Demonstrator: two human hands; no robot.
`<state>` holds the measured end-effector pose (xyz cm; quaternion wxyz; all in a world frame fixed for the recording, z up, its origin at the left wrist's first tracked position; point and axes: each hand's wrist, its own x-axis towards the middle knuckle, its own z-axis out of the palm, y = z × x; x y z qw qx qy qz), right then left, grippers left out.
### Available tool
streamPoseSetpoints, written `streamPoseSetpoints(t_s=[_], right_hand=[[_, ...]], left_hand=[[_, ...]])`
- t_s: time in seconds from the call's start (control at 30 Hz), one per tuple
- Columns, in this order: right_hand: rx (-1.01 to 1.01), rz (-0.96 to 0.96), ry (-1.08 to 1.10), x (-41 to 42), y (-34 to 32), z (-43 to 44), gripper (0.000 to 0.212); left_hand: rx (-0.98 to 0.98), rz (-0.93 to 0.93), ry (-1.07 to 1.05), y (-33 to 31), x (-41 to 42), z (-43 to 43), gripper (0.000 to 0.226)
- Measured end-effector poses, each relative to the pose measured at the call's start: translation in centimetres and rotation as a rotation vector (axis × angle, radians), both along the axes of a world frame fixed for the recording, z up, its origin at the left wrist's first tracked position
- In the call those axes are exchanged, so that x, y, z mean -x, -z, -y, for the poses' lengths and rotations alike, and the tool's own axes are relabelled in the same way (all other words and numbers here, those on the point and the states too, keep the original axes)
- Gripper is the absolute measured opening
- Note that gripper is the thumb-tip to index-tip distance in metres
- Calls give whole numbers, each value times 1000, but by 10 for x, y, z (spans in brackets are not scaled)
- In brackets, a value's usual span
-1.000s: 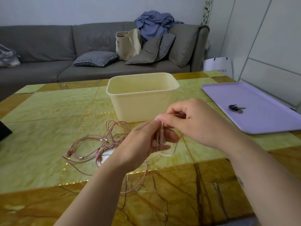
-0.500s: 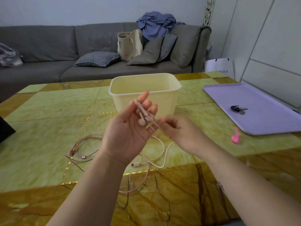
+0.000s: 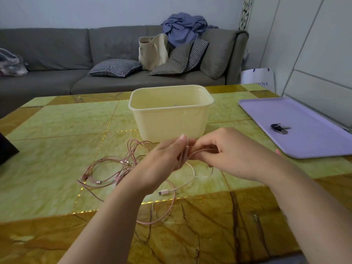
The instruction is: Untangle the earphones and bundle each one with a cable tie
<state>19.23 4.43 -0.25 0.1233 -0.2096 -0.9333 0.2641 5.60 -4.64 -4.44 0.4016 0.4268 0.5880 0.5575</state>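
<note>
While the left hand [image 3: 163, 159] and right hand [image 3: 234, 157] meet just above the bench [image 3: 57, 126], in front of the cream plastic tub [image 3: 171, 119], each pinches thin pink strands of the earphones [image 3: 125, 162], fingertips almost touching. The short stretch held between them runs roughly side to side. Most of the cord lies loose on the bench below and to the left, nearer the left hand, so I'd say any slack has to be drawn up from that side. The cords look slim and limp, with small metallic plugs glinting among the loops. A paler cable ends in a flat plug [image 3: 163, 192] under the wrists. The smooth lilac tray [image 3: 304, 141] sits well apart on the right.
</note>
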Motion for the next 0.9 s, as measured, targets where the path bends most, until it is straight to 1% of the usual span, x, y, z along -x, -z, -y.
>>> streamPoseSetpoints(t_s=[0.03, 0.1, 0.17, 0.23, 0.3, 0.33, 0.4, 0.47, 0.53, 0.57, 0.6, 0.67, 0.73, 0.8, 0.87, 0.9], right_hand=[[8, -34, 15, 0, 1, -1, 12], [1, -85, 40, 0, 3, -6, 9], [2, -130, 38, 1, 5, -10, 6], [36, -165, 18, 2, 7, -13, 6], [126, -213, -10, 3, 10, -16, 5], [191, -239, -21, 4, 13, -19, 4], [351, -277, -34, 6, 22, -25, 12], [603, -318, -33, 8, 33, -31, 18], [907, -349, -25, 11, 42, -34, 24], [1021, -343, -16, 11, 44, -34, 27], [1093, -327, -12, 12, 47, -34, 28], [1156, -297, -9, 14, 50, -35, 26], [1198, -310, 15, 16, 52, -36, 23], [1206, -320, 48, 16, 52, -37, 22], [1126, -265, 73, 14, 52, -37, 21], [1048, -208, 75, 14, 51, -36, 23]], left_hand=[[15, -36, 24, -1, -2, 0, 45], [46, -93, 77, -2, -1, 2, 42], [94, -88, 139, -2, 3, 6, 38], [136, -19, 227, -3, 7, 10, 34], [143, 115, 318, -4, 9, 14, 30], [123, 199, 347, -5, 9, 14, 29], [44, 376, 366, -5, 11, 12, 29], [-52, 553, 354, -7, 15, 10, 27], [-133, 693, 349, -6, 21, 9, 26], [-162, 753, 363, -5, 25, 10, 26], [-181, 804, 381, -5, 29, 11, 25], [-215, 853, 402, -5, 35, 12, 16], [-264, 854, 346, -9, 39, 15, 11], [-324, 853, 177, -16, 40, 17, 18], [-378, 875, -19, -20, 41, 16, 22], [-398, 894, -87, -20, 41, 15, 22]])
